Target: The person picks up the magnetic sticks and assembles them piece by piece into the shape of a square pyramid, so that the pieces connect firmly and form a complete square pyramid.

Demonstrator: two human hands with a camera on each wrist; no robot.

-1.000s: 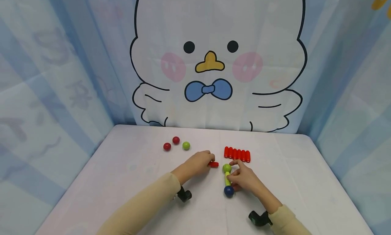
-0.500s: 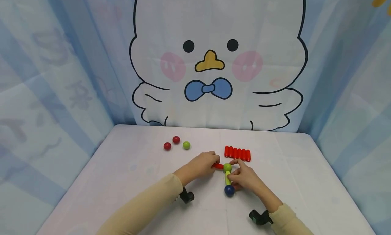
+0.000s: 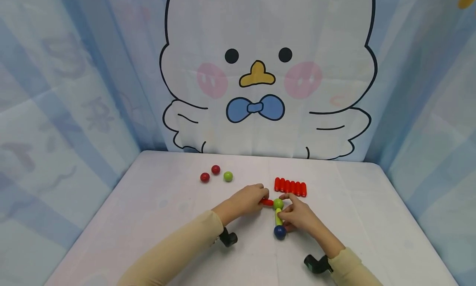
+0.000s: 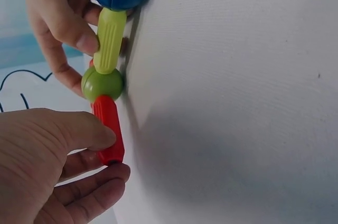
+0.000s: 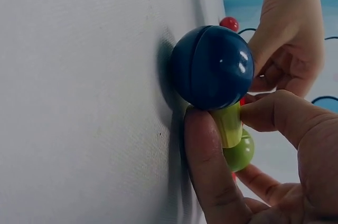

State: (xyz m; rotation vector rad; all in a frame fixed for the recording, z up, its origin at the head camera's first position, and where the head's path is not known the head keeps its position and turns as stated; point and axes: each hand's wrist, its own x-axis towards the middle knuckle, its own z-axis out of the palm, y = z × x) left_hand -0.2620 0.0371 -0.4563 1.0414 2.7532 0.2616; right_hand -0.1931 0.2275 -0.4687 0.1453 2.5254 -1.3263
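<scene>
My left hand (image 3: 250,201) pinches a red rod (image 4: 110,129) between thumb and fingers. One end of that rod meets a green ball (image 4: 102,84). From the same ball a yellow-green rod (image 4: 110,42) runs to a dark blue ball (image 5: 212,68) on the near side. My right hand (image 3: 300,215) pinches the yellow-green rod between thumb and finger, and another of its fingers reaches to the green ball. In the head view the rods form a corner at the green ball, lying on the table.
A row of several red rods (image 3: 290,187) lies just behind the right hand. Farther left are two red balls (image 3: 215,169) and a loose green ball (image 3: 228,176). A printed curtain (image 3: 260,133) stands behind the white table (image 3: 156,195).
My left hand has moved slightly right, bringing the red rod from apart to touching the green ball. The right hand keeps its hold on the yellow-green rod.
</scene>
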